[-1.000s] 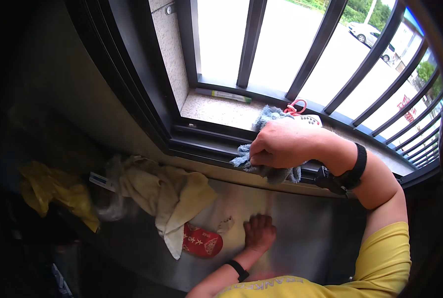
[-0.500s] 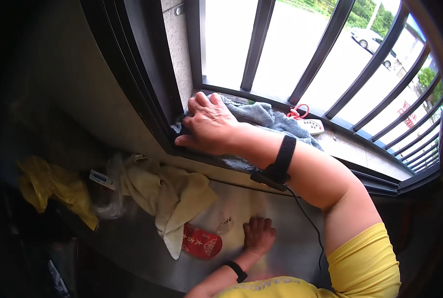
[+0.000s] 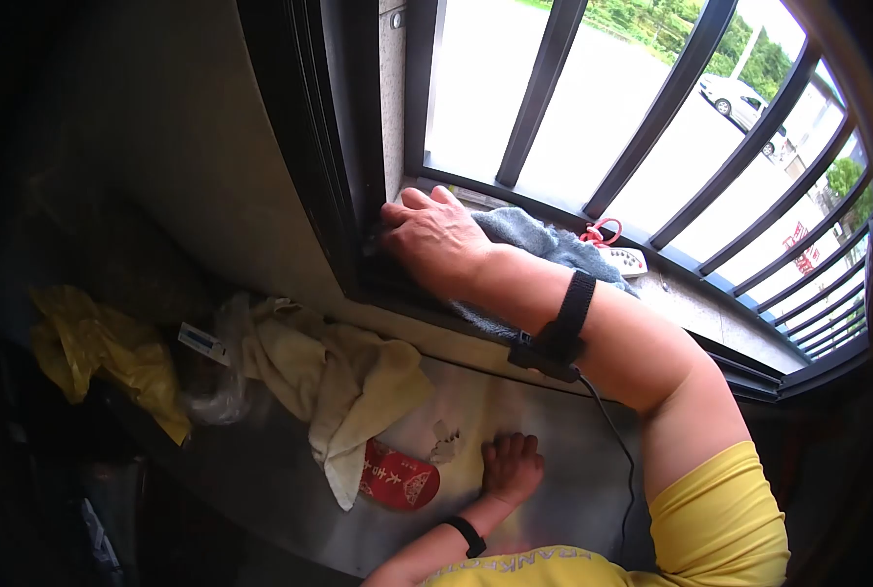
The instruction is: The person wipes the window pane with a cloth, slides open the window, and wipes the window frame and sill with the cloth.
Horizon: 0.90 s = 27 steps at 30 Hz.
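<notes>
Daylight comes through the window, where dark bars (image 3: 541, 93) stand before a pale paved area, greenery (image 3: 642, 29) and 1 parked car (image 3: 735, 101); the wall (image 3: 192, 147) is dim

At the outer edge of the sill (image 3: 688, 305), bars (image 3: 653, 108) block me. I could pass between the left hand (image 3: 512, 470) and the cable (image 3: 633, 470).
</notes>
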Each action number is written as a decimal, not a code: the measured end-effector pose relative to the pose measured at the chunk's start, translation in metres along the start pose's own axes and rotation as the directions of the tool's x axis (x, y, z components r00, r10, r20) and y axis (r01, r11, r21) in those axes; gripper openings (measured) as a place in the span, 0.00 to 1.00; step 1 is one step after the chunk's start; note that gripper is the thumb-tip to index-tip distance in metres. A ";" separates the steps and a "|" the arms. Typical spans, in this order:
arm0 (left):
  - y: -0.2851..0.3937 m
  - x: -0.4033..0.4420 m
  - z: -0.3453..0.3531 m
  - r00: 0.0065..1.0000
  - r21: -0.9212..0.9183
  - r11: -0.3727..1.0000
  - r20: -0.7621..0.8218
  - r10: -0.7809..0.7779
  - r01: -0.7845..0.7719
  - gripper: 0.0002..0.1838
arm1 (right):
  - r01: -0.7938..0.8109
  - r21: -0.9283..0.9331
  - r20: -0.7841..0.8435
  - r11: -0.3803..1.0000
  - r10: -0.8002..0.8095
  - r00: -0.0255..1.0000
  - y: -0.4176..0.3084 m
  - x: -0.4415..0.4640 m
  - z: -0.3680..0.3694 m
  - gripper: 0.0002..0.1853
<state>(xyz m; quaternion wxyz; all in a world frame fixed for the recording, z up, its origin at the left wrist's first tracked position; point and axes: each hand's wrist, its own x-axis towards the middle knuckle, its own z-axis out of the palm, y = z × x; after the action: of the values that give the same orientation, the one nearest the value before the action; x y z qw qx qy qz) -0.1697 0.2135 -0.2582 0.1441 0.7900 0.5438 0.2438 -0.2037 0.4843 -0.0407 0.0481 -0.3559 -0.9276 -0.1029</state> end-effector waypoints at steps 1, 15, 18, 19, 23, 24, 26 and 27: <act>0.000 0.000 0.000 1.000 -0.016 1.000 0.001 0.001 -0.001 0.08 | -0.027 0.045 0.027 0.999 0.025 0.999 0.000 -0.002 -0.004 0.12; 0.000 0.001 -0.003 1.000 -0.008 1.000 -0.013 -0.001 0.001 0.06 | 0.052 0.053 -0.018 0.997 -0.051 0.999 0.010 -0.007 -0.002 0.19; 0.001 0.001 -0.003 1.000 -0.013 1.000 -0.021 0.001 -0.001 0.06 | 0.025 -0.059 0.174 0.998 -0.015 0.985 -0.001 0.002 -0.023 0.20; 0.001 0.001 -0.003 1.000 -0.014 1.000 -0.023 0.003 -0.003 0.06 | 0.008 -0.122 0.283 0.993 0.027 0.959 -0.005 0.006 -0.027 0.21; 0.002 0.000 -0.001 1.000 -0.023 1.000 -0.009 -0.002 0.002 0.06 | -0.108 -0.048 0.355 0.993 0.118 0.927 -0.008 0.011 -0.029 0.21; 0.002 0.000 -0.002 1.000 -0.016 1.000 -0.016 0.001 -0.001 0.06 | -0.195 0.057 0.356 0.979 0.162 0.920 -0.008 0.008 -0.028 0.20; 0.000 0.001 -0.001 1.000 -0.002 1.000 -0.030 0.006 -0.006 0.06 | -0.275 0.160 0.353 0.948 0.205 0.913 -0.003 0.006 -0.019 0.19; -0.001 -0.001 0.002 1.000 0.003 1.000 -0.025 0.001 -0.001 0.06 | -0.249 0.294 0.247 0.923 0.178 0.952 0.005 0.002 -0.010 0.19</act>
<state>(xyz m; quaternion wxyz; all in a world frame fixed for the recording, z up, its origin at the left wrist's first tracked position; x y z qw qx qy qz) -0.1693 0.2130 -0.2603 0.1361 0.7874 0.5455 0.2529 -0.2014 0.4867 -0.0298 0.0156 -0.4519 -0.8869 0.0950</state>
